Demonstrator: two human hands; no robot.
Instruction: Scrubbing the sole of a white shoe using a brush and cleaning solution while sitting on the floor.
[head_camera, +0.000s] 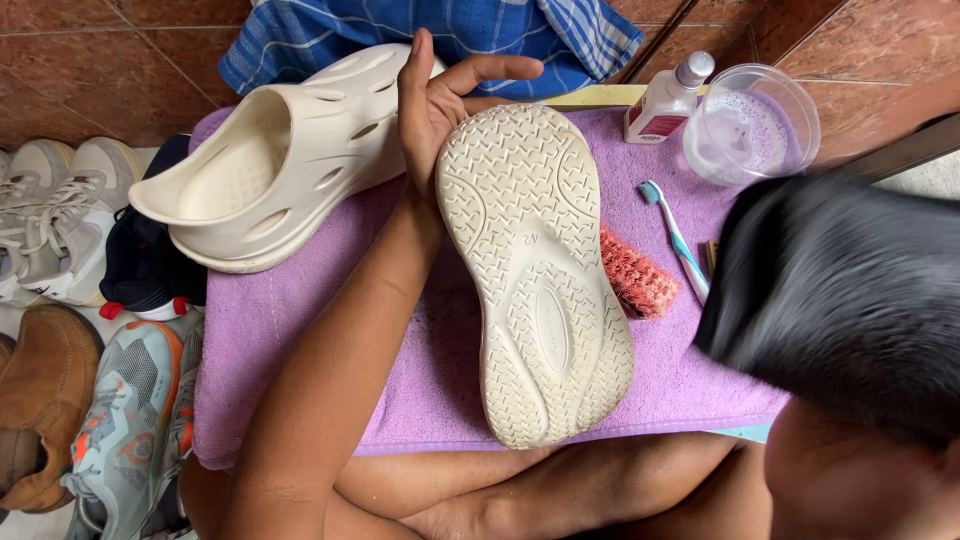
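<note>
A cream foam clog (535, 270) lies sole-up on a purple towel (300, 330). My left hand (432, 105) is at its toe end, palm against the shoe's edge and fingers spread, steadying it. My right forearm crosses the bottom of the view below the heel, and my right hand (450, 518) is at the frame's edge, its fingers hidden. The second cream clog (270, 165) lies on its side just left of my left hand, opening towards me.
An orange-bristled brush (640, 280) and a blue toothbrush (680, 240) lie right of the clog. A small white bottle (665, 100) and a clear bowl of soapy liquid (750, 125) stand behind. Several shoes (70, 220) crowd the left. A dark blurred shape (850, 300) fills the right.
</note>
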